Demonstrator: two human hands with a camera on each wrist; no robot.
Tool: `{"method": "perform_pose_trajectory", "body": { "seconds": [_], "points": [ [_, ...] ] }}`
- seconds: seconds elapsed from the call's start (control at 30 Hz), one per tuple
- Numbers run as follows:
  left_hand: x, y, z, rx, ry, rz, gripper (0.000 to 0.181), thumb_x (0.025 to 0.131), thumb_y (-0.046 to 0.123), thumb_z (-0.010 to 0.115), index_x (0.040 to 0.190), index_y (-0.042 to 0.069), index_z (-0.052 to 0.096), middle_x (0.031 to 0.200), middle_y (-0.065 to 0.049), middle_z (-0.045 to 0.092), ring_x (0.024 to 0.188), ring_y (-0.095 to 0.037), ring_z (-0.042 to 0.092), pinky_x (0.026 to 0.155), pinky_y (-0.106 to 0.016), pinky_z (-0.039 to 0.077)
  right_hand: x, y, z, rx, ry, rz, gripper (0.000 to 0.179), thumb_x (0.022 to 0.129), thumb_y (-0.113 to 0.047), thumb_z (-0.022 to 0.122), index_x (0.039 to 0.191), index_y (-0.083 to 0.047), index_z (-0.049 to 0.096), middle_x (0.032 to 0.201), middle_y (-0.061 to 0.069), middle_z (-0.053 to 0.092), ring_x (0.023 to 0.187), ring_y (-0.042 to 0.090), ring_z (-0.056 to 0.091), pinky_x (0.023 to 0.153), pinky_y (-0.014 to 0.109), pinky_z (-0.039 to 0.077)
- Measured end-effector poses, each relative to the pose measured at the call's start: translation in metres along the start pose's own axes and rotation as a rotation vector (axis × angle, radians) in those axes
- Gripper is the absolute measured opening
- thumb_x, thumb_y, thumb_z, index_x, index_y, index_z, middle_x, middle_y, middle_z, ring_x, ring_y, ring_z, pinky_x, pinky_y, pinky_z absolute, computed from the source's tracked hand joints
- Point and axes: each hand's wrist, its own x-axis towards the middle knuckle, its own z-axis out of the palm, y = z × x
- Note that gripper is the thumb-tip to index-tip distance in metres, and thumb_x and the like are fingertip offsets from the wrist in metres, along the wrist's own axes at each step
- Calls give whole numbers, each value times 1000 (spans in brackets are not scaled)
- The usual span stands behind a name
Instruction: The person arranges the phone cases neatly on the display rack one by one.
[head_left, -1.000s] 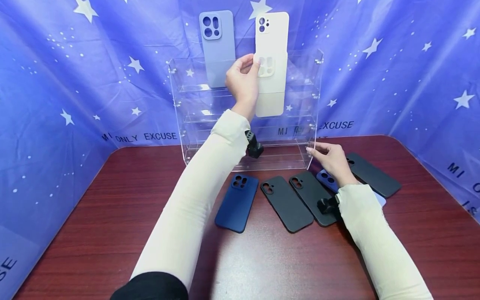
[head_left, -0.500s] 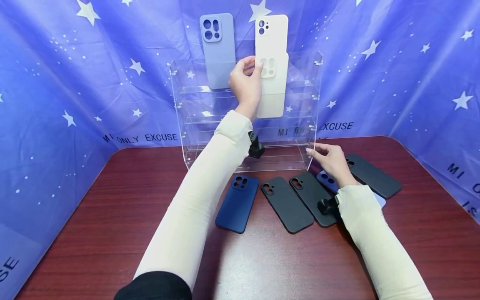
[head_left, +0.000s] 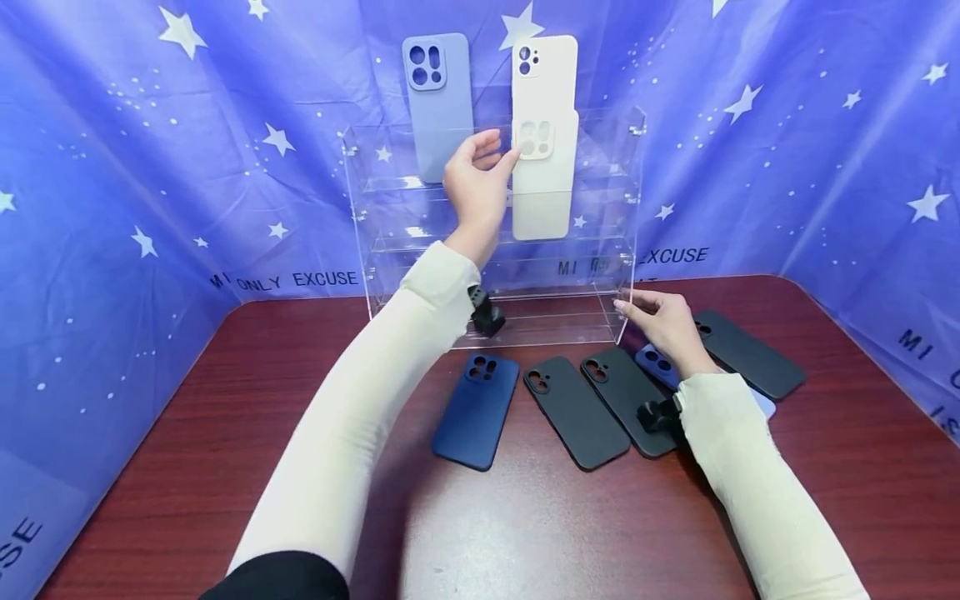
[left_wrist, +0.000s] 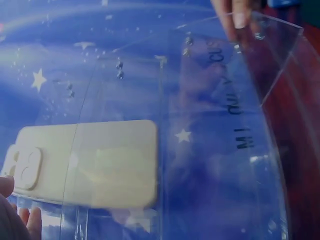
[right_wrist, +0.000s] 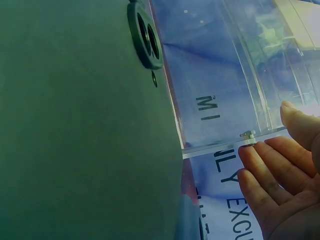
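Note:
A clear acrylic display rack (head_left: 495, 329) with stepped tiers stands at the back of the table. In it a cream phone case (head_left: 542, 208) stands upright, partly before a white phone case (head_left: 555, 71) on the tier behind. My left hand (head_left: 476, 187) is at the cream case's left edge, thumb tip close to its camera cutout; the left wrist view shows thumb and fingers (left_wrist: 34, 222) spread apart, and whether the thumb touches is unclear. My right hand (head_left: 663, 325) holds the rack's right side panel near its lower front corner, thumb and fingers (right_wrist: 270, 172) on opposite sides.
A grey-blue phone case (head_left: 441, 125) stands on the rack's upper left. On the table lie a navy case (head_left: 476, 417), black cases (head_left: 577, 417) (head_left: 757, 354), and a blue-purple case (head_left: 652, 362) partly under my right wrist. A starry blue curtain (head_left: 285, 200) hangs behind.
My left hand has loosened from the cream case and shifted slightly left and down, its fingers parting. The cream case stays in the rack. My right hand keeps its place on the side panel.

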Motion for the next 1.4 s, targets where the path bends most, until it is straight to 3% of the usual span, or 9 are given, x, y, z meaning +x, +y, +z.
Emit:
{"method": "perform_pose_trajectory", "body": {
  "seconds": [0.27, 0.4, 0.67, 0.77, 1.0, 1.13, 1.27, 1.4],
  "points": [
    [-26, -20, -50, -39, -152, -64, 35, 78, 7, 77, 111, 2, 66, 109, -12, 68, 92, -16, 63, 79, -21, 54, -1, -2, 0, -5, 6, -12, 53, 92, -41, 58, 126, 0, 58, 121, 23, 60, 112, 31, 52, 83, 36, 45],
    [-44, -36, -76, -25, -226, -127, 34, 78, 7, 76, 111, 4, 66, 108, -9, 68, 95, -16, 62, 83, -23, 53, -1, -2, 1, 2, -4, -2, 53, 92, -40, 58, 128, 0, 57, 124, 24, 58, 117, 33, 49, 86, 39, 45],
    [-79, -67, -116, -73, -354, -363, 34, 82, 9, 72, 115, 4, 64, 113, -9, 67, 101, -15, 61, 93, -26, 49, -1, 1, 2, 34, -15, 26, 56, 93, -41, 57, 131, -1, 54, 128, 23, 56, 125, 34, 43, 95, 49, 43],
    [-91, -80, -127, -59, -394, -400, 35, 83, 7, 71, 116, 1, 63, 117, -15, 65, 100, -14, 61, 94, -27, 48, -1, 1, 2, 35, -10, 25, 56, 93, -42, 57, 131, -1, 54, 127, 23, 57, 124, 33, 44, 95, 48, 43],
    [-118, -108, -143, 22, -507, -508, 38, 84, 5, 69, 120, -3, 61, 121, -20, 61, 92, -8, 60, 86, -31, 50, -1, 2, 3, -4, -2, 25, 56, 93, -44, 56, 129, -1, 56, 120, 22, 61, 117, 30, 49, 89, 38, 44],
    [-128, -115, -146, 77, -564, -570, 40, 85, 6, 68, 124, 1, 60, 124, -15, 60, 104, -16, 59, 88, -35, 51, -1, 3, 3, 6, -3, 25, 56, 92, -44, 56, 129, -1, 56, 120, 22, 61, 118, 29, 49, 90, 38, 45],
    [-133, -119, -144, 129, -595, -574, 40, 85, 1, 66, 125, 1, 59, 126, -15, 59, 116, -26, 53, 93, -34, 49, -1, 4, 3, 20, -7, 31, 56, 92, -44, 56, 129, -1, 56, 121, 21, 61, 121, 30, 47, 93, 42, 44],
    [-135, -123, -141, 173, -592, -578, 40, 84, -1, 66, 123, 2, 61, 124, -13, 60, 112, -25, 54, 78, -25, 49, 0, 2, 3, 5, -1, 17, 55, 93, -43, 56, 129, -2, 56, 120, 20, 62, 117, 28, 49, 89, 37, 44]
  ]
}}
